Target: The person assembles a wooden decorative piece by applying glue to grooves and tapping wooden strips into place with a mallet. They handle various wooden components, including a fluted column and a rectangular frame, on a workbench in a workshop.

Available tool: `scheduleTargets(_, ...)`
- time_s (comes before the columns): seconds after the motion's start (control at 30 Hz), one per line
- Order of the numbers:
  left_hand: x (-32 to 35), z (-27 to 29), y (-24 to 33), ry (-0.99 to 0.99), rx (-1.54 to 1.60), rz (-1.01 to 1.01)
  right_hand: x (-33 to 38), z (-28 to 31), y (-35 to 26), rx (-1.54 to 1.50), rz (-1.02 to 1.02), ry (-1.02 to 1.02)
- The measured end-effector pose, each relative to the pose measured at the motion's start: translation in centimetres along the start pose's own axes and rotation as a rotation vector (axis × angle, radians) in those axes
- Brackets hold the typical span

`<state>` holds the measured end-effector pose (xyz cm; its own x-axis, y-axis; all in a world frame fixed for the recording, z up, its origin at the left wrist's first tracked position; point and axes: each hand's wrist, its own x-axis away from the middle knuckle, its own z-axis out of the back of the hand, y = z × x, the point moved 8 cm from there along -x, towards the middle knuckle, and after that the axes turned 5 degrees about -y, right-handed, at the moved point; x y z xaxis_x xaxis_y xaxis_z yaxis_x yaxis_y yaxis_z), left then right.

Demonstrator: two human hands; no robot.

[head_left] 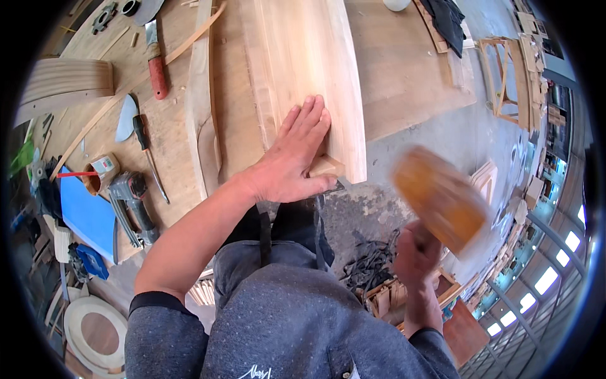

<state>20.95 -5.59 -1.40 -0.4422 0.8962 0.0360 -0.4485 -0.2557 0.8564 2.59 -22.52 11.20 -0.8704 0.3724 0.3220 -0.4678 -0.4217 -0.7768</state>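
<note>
A long pale wooden workpiece [315, 57] with a raised side board lies on the workbench, its near end at the bench's front edge. My left hand [293, 148] rests on that near end, fingers stretched out flat along the wood and thumb pointing right by the end corner. To the right, beyond the bench edge, my right hand [418, 251] is closed round the handle of a wooden mallet [440, 199]. The mallet's head is raised in the air, apart from the workpiece and smeared by motion. Most of its handle is hidden in my fist.
Left on the bench [173, 120] lie a curved wooden piece [201, 107], a red-handled scraper [156, 69], a putty knife [128, 119], a screwdriver [149, 158], a glue pot [101, 174] and a power tool [134, 205]. Dark cloth [445, 22] lies at the far right.
</note>
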Motion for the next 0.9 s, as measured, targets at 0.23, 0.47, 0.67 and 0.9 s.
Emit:
scheduleTargets(0.23,0.0,-0.5,0.3,0.004,0.009,-0.002,-1.0,-2.7,0.4,0.369,0.130,-0.113)
scheduleTargets(0.47,-0.1,0.2,0.2,-0.028,0.135,0.017,-1.4,-1.7,0.0,0.308,0.018,0.018)
scheduleTargets(0.67,-1.0,6.1,2.1,0.209,-0.128,-0.075,-1.9,-4.0,5.2,-0.545,-0.425,-0.064)
scheduleTargets(0.9,-8.8,3.9,9.1,-0.508,-0.848,-0.536,-1.6,-6.5,9.9,-0.741,-0.524,-0.206)
